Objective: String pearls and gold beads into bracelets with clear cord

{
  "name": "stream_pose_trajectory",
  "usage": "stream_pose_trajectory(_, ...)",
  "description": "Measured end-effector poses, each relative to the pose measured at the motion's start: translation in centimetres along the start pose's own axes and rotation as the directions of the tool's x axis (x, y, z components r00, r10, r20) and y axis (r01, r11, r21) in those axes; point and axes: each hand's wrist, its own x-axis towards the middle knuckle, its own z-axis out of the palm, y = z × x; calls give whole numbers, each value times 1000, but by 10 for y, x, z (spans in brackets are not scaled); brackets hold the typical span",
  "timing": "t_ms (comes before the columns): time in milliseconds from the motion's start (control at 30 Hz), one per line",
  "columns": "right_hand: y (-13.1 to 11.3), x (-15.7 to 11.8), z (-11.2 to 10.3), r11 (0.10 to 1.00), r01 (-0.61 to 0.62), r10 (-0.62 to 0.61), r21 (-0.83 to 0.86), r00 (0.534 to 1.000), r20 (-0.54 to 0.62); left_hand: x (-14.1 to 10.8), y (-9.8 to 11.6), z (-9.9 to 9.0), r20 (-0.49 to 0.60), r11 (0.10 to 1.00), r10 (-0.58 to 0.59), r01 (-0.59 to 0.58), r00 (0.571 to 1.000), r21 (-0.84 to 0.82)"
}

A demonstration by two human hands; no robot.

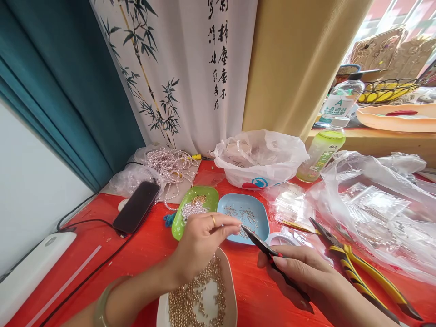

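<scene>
My right hand [299,272] is wrapped round black-handled pliers [260,243], whose tips point up and left. Thumb and index finger of my left hand [200,240] are pinched right at those tips, on something too small to make out. Behind the fingertips lies a blue plate [260,209] holding small metal pins. Beside it, a green plate [213,195] carries pale pearl beads and some gold ones. Below my left hand is a white tray [231,290] with many gold beads.
Yellow-black pliers [364,268] lie at the right by plastic bags [381,200]. Behind the plates are a bag-lined bowl [262,159], a green-labelled bottle [322,152] and pearl strands [170,165]. A phone [136,206], cables and a power strip [37,272] lie left.
</scene>
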Motion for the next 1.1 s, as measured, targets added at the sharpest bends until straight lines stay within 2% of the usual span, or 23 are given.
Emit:
stream_pose_trajectory(300, 1, 1, -1, 999, 14, -15, 35, 1000, 12, 1, -2, 0, 7, 999, 9, -9, 1000, -50)
stream_pose_trajectory(533, 0, 3, 0, 998, 11, -9, 66, 999, -38, 0, 1, -1, 20, 999, -7, 7, 1000, -33)
stream_pose_trajectory(667, -1, 1, 2, 997, 10, -18, -77, 994, -109, 0, 0, 0, 24, 999, -11, 12, 1000, -30)
stream_pose_trajectory(733, -1, 0, 4, 972, 50, -96, -230, 977, -192, 1, -2, 1, 31, 999, -27, 28, 999, -39)
stream_pose_trajectory(833, 2, 0, 9, 839, 165, -332, -518, 911, -247, 0, -3, 3, 43, 994, -73, 76, 996, -77)
stream_pose_trajectory(933, 9, 1, 11, 594, 234, -545, -770, 821, -171, -1, -2, 6, 52, 981, -123, 129, 991, -142)
stream_pose_trajectory(1033, 16, 2, 10, 398, 260, -670, -880, 738, -84, -3, 0, 7, 63, 957, -168, 178, 984, -229)
stream_pose_trajectory(1100, 19, 2, 8, 345, 274, -710, -898, 702, -58, -2, 1, 6, 72, 927, -221, 232, 973, -293)
